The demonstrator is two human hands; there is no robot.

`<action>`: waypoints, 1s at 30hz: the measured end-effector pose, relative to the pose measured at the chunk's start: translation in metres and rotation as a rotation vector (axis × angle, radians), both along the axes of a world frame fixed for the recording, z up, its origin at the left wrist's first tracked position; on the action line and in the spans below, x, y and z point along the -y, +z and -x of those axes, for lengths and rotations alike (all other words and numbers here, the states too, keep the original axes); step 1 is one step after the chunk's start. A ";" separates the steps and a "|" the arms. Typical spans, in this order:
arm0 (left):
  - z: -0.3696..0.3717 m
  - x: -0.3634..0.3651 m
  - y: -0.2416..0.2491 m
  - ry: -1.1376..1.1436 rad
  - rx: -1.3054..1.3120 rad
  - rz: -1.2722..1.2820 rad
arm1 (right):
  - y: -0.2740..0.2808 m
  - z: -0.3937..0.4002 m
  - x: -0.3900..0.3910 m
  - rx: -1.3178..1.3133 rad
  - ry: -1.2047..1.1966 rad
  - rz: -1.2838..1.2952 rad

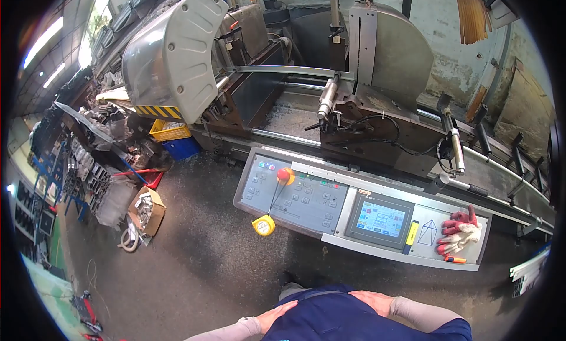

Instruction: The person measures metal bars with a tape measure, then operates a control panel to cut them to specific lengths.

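Note:
My left hand (pixel 276 316) lies flat against the left side of my dark blue shirt at the waist. On the other side of the waist, my right hand (pixel 377 301) rests on the shirt with its fingers stretched out, the tips partly hidden. Neither hand holds anything. In front of me stands a control panel (pixel 268 194) with rows of buttons and a lit touchscreen (pixel 377 220). A yellow tape measure (pixel 264 225) hangs by a cord from the red knob (pixel 284 174). On the panel's right end are red-and-white work gloves (pixel 461 235), a yellow-and-black marker-like item (pixel 411 236) and an orange-and-black item (pixel 455 259).
Behind the panel is a large saw-like machine with a grey guard (pixel 194 52) and a light metal profile (pixel 289 70) across it. A pneumatic cylinder (pixel 328 98) stands over the bed. Left are a yellow crate (pixel 170 130), a blue bin (pixel 180 148) and a cardboard box (pixel 154 214).

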State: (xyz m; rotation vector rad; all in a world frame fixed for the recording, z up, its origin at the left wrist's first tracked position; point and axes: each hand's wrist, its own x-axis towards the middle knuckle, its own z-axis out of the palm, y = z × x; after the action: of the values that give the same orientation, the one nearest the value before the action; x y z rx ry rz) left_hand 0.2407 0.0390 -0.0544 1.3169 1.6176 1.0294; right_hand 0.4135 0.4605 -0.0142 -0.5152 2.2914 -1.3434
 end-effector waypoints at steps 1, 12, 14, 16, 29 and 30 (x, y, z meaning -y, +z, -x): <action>0.000 -0.001 0.002 0.000 0.004 0.002 | 0.000 0.000 0.000 -0.002 -0.001 -0.001; 0.001 0.001 -0.004 -0.011 0.013 0.038 | 0.005 0.004 -0.001 -0.008 0.005 0.016; 0.001 0.001 -0.003 -0.011 0.011 0.047 | 0.002 0.004 -0.002 -0.005 0.009 0.014; 0.001 0.000 -0.002 -0.009 0.012 0.055 | -0.001 0.004 -0.002 0.005 0.012 0.005; -0.001 -0.003 0.002 0.007 -0.020 -0.012 | -0.001 0.005 -0.003 -0.001 0.013 0.017; -0.001 -0.004 0.004 0.008 -0.013 -0.010 | -0.002 0.005 -0.003 -0.002 0.013 0.013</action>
State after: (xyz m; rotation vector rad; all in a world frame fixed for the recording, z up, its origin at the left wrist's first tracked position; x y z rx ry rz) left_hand 0.2416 0.0429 -0.0506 1.3274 1.6306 1.0375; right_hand 0.4090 0.4640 -0.0158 -0.5350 2.2785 -1.3529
